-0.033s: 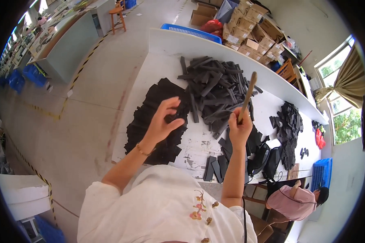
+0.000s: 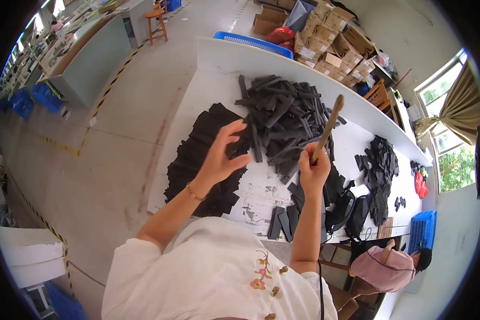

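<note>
My left hand (image 2: pixel 222 160) hovers over the spread of overlapping black flat pieces (image 2: pixel 197 154) on the white table (image 2: pixel 250 197). Its fingers are apart and curved, with nothing visible between them. In my right hand (image 2: pixel 314 169) is a thin brown wooden stick (image 2: pixel 330 124), pointing up and away with a slightly thicker far end. That hand is closed around the lower part of the stick. Beyond and between my hands lies a heap of dark grey strips (image 2: pixel 282 112). Several dark flat strips (image 2: pixel 284 223) rest near the front edge, left of my right forearm.
Black pouches with straps (image 2: pixel 341 210) lie right of my right forearm. Another black pile (image 2: pixel 381 176) is farther right. A raised board (image 2: pixel 250 53) borders the far side. A person in pink (image 2: pixel 389 266) sits at the right, near a blue crate (image 2: pixel 422 229).
My left hand has shifted slightly up and to the right, its fingers spread wider. The stick in my right hand tilts a little more to the right.
</note>
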Demonstrator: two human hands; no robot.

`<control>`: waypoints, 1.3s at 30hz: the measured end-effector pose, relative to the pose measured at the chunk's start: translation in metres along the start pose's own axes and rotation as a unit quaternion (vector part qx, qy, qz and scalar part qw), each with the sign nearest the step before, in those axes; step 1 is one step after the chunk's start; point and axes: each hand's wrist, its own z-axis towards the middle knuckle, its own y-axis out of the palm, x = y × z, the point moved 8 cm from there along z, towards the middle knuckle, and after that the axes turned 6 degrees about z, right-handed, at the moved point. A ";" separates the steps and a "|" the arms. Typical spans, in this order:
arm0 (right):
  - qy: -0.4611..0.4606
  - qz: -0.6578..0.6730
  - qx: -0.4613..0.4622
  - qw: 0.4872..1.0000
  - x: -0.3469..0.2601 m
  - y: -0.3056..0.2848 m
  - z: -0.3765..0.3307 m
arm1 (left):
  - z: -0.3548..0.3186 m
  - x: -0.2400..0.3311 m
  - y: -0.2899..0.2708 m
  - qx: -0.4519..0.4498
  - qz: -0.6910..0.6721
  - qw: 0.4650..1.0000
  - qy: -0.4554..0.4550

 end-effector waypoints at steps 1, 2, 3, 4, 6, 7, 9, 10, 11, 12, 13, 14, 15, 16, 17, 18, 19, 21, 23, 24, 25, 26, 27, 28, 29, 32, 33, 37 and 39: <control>0.055 0.061 -0.018 0.996 0.004 0.008 -0.006 | 0.013 0.014 0.015 -0.032 0.045 0.998 0.036; 0.079 0.111 -0.026 0.990 0.000 0.017 -0.009 | 0.017 0.015 0.036 -0.067 0.036 0.996 0.037; 0.078 0.107 -0.033 0.991 -0.006 0.024 -0.011 | 0.014 0.011 0.057 -0.106 0.007 0.994 0.023; 0.054 0.080 -0.009 0.995 -0.008 0.024 -0.014 | 0.005 0.004 0.082 -0.151 -0.016 0.988 -0.003; 0.025 0.054 0.019 0.998 -0.007 0.020 -0.004 | -0.052 -0.037 0.131 -0.294 -0.141 0.915 -0.237; -0.094 -0.061 0.088 0.990 -0.024 0.010 0.006 | -0.083 -0.051 0.143 -0.276 -0.211 0.899 -0.267; -0.071 -0.141 0.228 0.961 -0.005 -0.038 0.007 | -0.131 -0.046 0.144 -0.320 -0.196 0.883 -0.281; 0.015 -0.014 0.237 0.971 0.013 -0.052 0.017 | -0.167 -0.064 0.147 -0.388 -0.191 0.845 -0.314; 0.101 0.107 0.247 0.958 0.029 -0.061 0.021 | -0.168 -0.064 0.137 -0.392 -0.192 0.843 -0.314; 0.102 0.104 0.251 0.957 0.033 -0.067 0.019 | -0.157 -0.065 0.121 -0.360 -0.140 0.874 -0.294; 0.099 0.075 0.186 0.975 0.037 -0.061 0.019 | -0.143 -0.061 0.105 -0.323 -0.088 0.902 -0.274; 0.097 0.046 0.120 0.987 0.040 -0.053 0.018 | -0.117 -0.056 0.083 -0.224 -0.086 0.942 -0.235; 0.077 0.046 0.085 0.992 0.036 -0.039 0.015 | -0.089 -0.048 0.058 -0.114 -0.081 0.971 -0.195; 0.108 0.087 0.047 0.989 0.037 -0.024 0.009 | -0.066 -0.041 0.044 -0.051 -0.106 0.975 -0.187; 0.139 0.126 0.011 0.982 0.037 -0.009 0.001 | -0.044 -0.034 0.032 0.011 -0.129 0.976 -0.177; 0.157 0.135 -0.019 0.978 0.032 0.004 -0.004 | -0.023 -0.026 0.031 0.013 -0.127 0.976 -0.178; 0.170 0.155 -0.046 0.972 0.031 0.018 -0.009 | -0.003 -0.008 0.028 0.023 -0.089 0.990 -0.105; 0.176 0.172 -0.101 0.964 0.031 0.040 -0.018 | 0.008 0.003 0.023 0.032 -0.049 0.998 -0.031; 0.171 0.179 -0.125 0.961 0.023 0.056 -0.024 | 0.001 -0.028 0.048 -0.107 -0.115 0.974 -0.163; 0.175 0.186 -0.130 0.958 0.023 0.061 -0.026 | -0.006 -0.037 0.047 -0.093 -0.156 0.959 -0.216; 0.175 0.187 -0.129 0.958 0.019 0.064 -0.028 | -0.010 -0.040 0.048 -0.093 -0.155 0.959 -0.216; 0.205 0.214 -0.108 0.949 0.018 0.065 -0.032 | -0.014 -0.045 0.044 -0.049 -0.167 0.958 -0.230; 0.235 0.241 -0.089 0.937 0.019 0.069 -0.037 | -0.019 -0.051 0.037 -0.001 -0.178 0.954 -0.243; 0.216 0.243 -0.096 0.941 0.020 0.070 -0.044 | -0.021 -0.055 0.039 -0.003 -0.178 0.953 -0.244; 0.217 0.242 -0.095 0.941 0.030 0.074 -0.055 | -0.023 -0.059 0.039 0.006 -0.174 0.955 -0.240; 0.291 0.241 -0.105 0.920 0.063 0.087 -0.086 | -0.036 -0.070 0.044 0.040 -0.237 0.933 -0.266; 0.293 0.242 -0.106 0.919 0.062 0.088 -0.087 | -0.042 -0.076 0.047 0.065 -0.306 0.904 -0.292; 0.327 0.322 -0.091 0.884 0.066 0.100 -0.101 | -0.051 -0.080 0.058 0.112 -0.409 0.844 -0.329; 0.297 0.306 -0.101 0.899 0.065 0.103 -0.103 | -0.038 -0.066 0.052 0.064 -0.261 0.930 -0.252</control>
